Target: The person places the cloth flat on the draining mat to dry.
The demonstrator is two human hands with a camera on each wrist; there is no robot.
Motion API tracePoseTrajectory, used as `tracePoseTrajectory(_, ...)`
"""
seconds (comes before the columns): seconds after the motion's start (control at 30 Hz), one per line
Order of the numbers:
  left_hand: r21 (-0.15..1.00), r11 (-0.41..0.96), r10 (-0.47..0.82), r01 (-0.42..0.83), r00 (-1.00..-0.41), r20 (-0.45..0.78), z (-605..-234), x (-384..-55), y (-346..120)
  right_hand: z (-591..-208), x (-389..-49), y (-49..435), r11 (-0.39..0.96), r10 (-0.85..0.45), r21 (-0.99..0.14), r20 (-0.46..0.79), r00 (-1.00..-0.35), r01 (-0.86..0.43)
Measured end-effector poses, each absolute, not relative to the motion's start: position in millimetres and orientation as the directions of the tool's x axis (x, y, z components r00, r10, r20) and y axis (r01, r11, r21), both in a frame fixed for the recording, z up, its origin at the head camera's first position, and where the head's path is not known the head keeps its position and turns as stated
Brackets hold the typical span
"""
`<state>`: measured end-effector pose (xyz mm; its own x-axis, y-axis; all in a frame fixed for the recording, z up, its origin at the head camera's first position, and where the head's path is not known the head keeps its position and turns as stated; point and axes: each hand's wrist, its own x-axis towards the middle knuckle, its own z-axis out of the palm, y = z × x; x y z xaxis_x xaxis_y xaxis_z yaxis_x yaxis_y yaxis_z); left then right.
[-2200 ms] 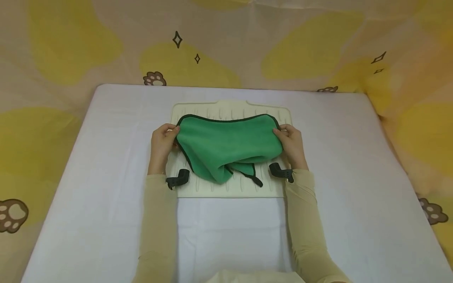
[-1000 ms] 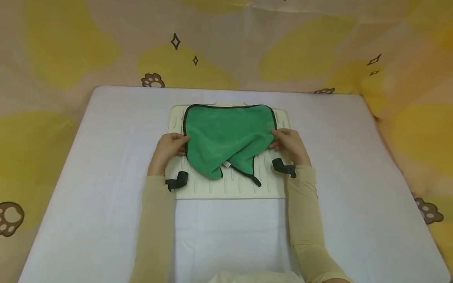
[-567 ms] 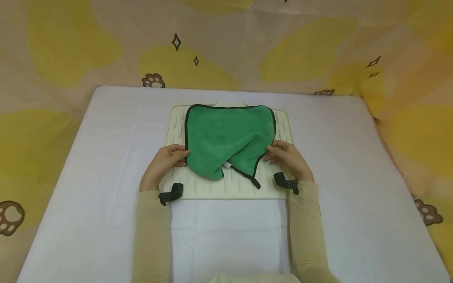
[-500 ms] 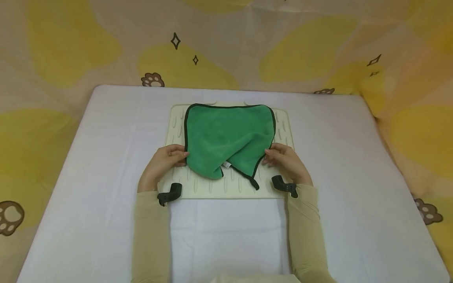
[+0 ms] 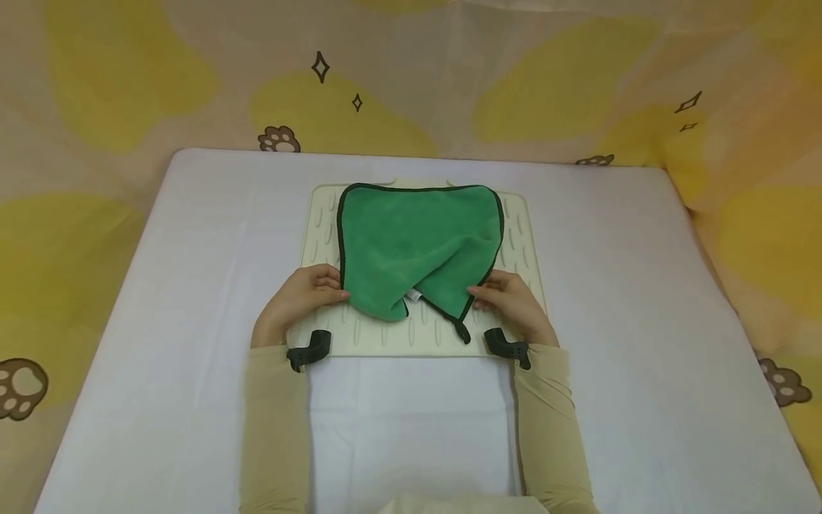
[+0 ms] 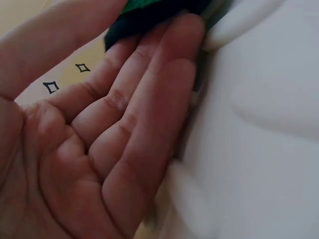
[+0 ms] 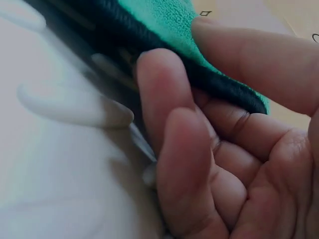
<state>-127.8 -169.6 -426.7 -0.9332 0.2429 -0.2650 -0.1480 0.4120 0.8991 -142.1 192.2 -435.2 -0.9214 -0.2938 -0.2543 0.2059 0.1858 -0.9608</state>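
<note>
A green towel (image 5: 411, 228) with dark edging lies on a cream ribbed mat (image 5: 385, 343), its upper part spread flat. The lower part is folded over diagonally, showing a small white tag (image 5: 414, 294) and a dark hanging loop (image 5: 462, 331) at the bottom corner. My left hand (image 5: 300, 298) pinches the towel's left edge low down, thumb on top and fingers beneath. On the other side my right hand (image 5: 515, 303) pinches the lower right edge between thumb and fingers. In the right wrist view the dark edging (image 7: 219, 84) runs between thumb and fingers, close over the mat's ridges.
The mat rests on a table with a white cover (image 5: 193, 300). Behind the table hangs a yellow and beige patterned cloth (image 5: 411, 78). Black wrist mounts (image 5: 311, 350) sit on both wrists, over beige sleeves (image 5: 276, 428).
The towel's top has come down flat near the mat's far edge. Both hands have slid down the towel's sides toward its lower corners, and the right lower edge has been drawn out.
</note>
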Motion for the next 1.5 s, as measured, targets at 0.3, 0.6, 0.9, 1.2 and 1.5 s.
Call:
tracePoseTrajectory(0.3, 0.953, 0.231, 0.201, -0.198, -0.948, -0.246, -429, -130, -173, -437, -142, 200, 0.152, -0.283, -0.974, -0.207, -0.936, 0.169)
tracePoseTrajectory(0.6, 0.961, 0.202, 0.4, -0.188, -0.88, -0.256, -430, -125, -173, -433, -141, 202, 0.198, -0.364, -0.968, -0.217, -0.906, 0.152)
tracePoseTrajectory(0.9, 0.962, 0.223, 0.404, -0.154, -0.884, -0.235, -432, -125, -173, -434, -141, 204, 0.172, -0.404, -0.971, -0.225, -0.887, 0.168)
tracePoseTrajectory(1.2, 0.963, 0.198, 0.272, -0.183, -0.933, -0.234, -428, -125, -185, -436, -138, 218, 0.053, -0.375, -0.981, -0.191, -0.907, 0.185)
tracePoseTrajectory(1.5, 0.963, 0.209, 0.415, -0.171, -0.876, -0.245, -426, -119, -191, -434, -137, 223, 0.077, -0.378, -0.98, -0.197, -0.905, 0.181)
